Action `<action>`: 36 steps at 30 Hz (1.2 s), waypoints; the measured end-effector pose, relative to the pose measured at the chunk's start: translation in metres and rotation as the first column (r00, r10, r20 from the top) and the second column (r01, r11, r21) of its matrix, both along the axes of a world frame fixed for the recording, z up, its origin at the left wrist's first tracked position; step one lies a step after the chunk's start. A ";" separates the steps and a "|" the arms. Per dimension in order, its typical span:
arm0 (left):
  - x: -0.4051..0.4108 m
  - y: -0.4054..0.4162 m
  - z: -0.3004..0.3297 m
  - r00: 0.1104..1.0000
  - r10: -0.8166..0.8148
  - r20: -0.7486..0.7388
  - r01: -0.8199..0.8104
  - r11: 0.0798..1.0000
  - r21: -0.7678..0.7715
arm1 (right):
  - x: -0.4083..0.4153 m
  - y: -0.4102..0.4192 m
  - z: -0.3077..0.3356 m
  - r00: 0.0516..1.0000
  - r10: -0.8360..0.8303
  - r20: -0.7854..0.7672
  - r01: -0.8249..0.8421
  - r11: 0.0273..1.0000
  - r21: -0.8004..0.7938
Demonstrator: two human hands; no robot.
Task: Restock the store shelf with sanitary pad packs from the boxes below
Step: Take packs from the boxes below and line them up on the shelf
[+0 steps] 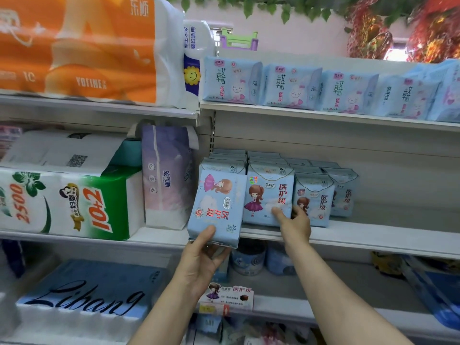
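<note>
My left hand [202,257] grips a light blue sanitary pad pack [216,207] from below, thumb on its front, and holds it upside down in front of the middle shelf [361,239]. My right hand [295,224] pinches the lower right corner of an upright pad pack [267,192] that stands at the front of a row on that shelf. More matching packs [315,197] stand beside and behind it. A box [227,297] with the same girl print sits below, between my forearms.
The top shelf carries a row of light blue packs [291,87]. Tissue and toilet paper bundles [67,200] fill the left bay. The right part of the middle shelf is bare. Blue round packs [249,260] lie under the shelf.
</note>
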State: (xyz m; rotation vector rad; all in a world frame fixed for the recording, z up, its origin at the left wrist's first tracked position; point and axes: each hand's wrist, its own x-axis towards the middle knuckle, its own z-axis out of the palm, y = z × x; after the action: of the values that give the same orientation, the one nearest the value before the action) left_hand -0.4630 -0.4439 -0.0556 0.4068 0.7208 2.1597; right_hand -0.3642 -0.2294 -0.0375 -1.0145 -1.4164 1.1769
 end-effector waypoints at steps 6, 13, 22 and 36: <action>0.004 -0.004 -0.002 1.000 -0.007 0.005 0.007 1.000 -0.019 | 0.004 -0.006 0.003 1.000 0.018 -0.010 -0.018 0.999 -0.035; 0.012 -0.006 -0.001 0.999 -0.045 -0.014 0.045 0.998 -0.045 | 0.017 -0.021 0.015 0.996 -0.032 -0.084 0.025 0.996 -0.088; 0.029 0.008 0.011 0.980 -0.145 -0.135 0.125 0.981 -0.146 | 0.044 -0.039 0.061 0.910 0.253 -0.328 -0.338 0.912 -0.234; 0.062 0.064 0.064 0.916 -0.292 -0.275 0.209 0.932 -0.295 | 0.147 -0.041 0.049 0.843 0.323 -0.430 -0.470 0.832 -0.297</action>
State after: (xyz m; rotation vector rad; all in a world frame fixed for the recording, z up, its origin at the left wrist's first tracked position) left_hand -0.4006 -0.3798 0.0081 0.6746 1.0554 1.7448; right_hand -0.2171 -0.2707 0.0118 -0.7106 -1.1424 1.9200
